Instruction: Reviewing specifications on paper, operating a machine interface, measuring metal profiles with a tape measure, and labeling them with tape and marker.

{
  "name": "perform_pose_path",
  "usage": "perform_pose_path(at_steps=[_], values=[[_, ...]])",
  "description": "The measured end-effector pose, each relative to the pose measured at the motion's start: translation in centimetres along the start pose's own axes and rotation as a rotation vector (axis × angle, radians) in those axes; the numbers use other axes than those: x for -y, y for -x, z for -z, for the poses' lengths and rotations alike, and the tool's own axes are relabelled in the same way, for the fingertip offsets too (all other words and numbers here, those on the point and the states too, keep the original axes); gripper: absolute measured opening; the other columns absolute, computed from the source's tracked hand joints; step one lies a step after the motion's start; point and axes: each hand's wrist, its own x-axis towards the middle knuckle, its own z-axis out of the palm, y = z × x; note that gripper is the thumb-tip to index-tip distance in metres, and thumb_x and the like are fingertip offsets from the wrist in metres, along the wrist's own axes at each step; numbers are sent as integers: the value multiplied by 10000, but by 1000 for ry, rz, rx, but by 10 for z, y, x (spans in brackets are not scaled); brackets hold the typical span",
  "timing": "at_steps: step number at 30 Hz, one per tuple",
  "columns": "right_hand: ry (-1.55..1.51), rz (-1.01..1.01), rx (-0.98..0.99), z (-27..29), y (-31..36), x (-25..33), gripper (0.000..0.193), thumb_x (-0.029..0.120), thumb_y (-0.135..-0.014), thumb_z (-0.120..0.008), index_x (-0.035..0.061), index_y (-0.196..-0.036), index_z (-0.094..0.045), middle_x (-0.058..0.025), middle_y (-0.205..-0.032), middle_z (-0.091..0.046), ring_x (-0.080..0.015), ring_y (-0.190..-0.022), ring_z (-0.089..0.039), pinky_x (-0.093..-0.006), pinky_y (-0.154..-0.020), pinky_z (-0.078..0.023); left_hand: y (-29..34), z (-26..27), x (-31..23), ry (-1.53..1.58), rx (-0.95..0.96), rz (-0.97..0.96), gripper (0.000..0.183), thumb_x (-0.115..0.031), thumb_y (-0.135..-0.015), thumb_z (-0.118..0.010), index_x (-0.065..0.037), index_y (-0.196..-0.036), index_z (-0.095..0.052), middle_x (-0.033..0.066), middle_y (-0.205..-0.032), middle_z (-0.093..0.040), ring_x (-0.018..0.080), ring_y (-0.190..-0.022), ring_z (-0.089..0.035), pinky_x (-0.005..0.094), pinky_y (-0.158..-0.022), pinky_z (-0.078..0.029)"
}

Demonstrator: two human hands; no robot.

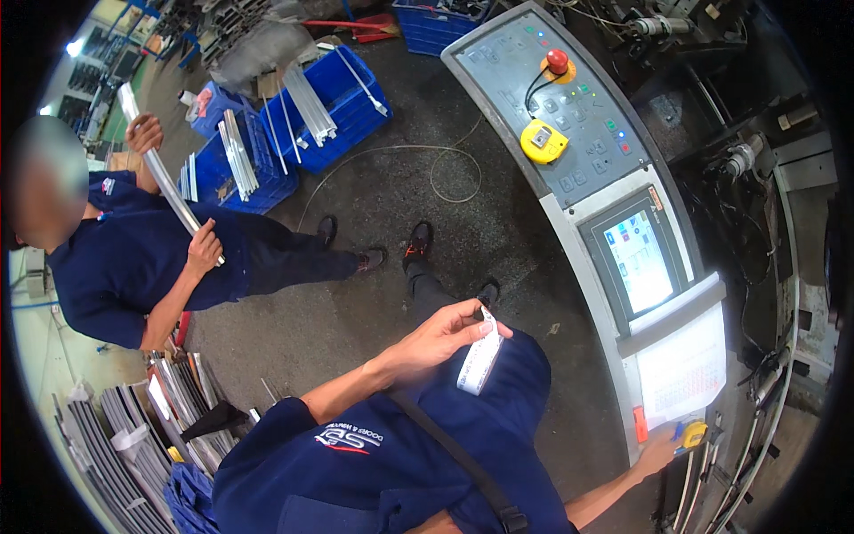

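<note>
In front of my body, my left hand (449,336) pinches a curled white strip (480,363) with print on it, which looks like paper or label tape. Its lower end hangs in a loop below my thumb. My right hand (656,451) is stretched out to the lower right, by the bottom edge of the control panel (630,378). At its fingertips is a small yellow tape measure (693,434) with a blue part beside it; the fingers appear closed on it, partly hidden. Printed sheets (683,365) lie on the panel just above this hand.
A second yellow tape measure (543,141) rests on the panel near a red emergency button (557,60) and a lit screen (639,258). At left, a co-worker (147,240) holds a long metal profile (169,182). Blue crates (334,116) and stacked profiles (124,436) stand around.
</note>
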Motion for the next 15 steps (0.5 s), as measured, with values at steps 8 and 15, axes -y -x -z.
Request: perform_pose_path(at_steps=[8,15], values=[[-433,20,60,50,32,16,442,129,-1003,-515,54,-1437,-489,-155,-1110,-653,-190,-899,-612,-329,-829,-487,-32,8,7,294,-341,40,257,-278,-1081,-429,-81,-1219,-517,143,-1318,-615,247,-1160,-632,445,-886,-608],[-1853,-131,0,111,73,103,391,182,-1033,-509,74,-1408,-488,-157,-1138,-654,-215,-998,-616,-331,-872,-493,-82,-2,-10,299,-345,-236,260,-352,-1086,-404,-128,-1191,-483,96,-1417,-546,242,-1287,-528,498,-997,-507]])
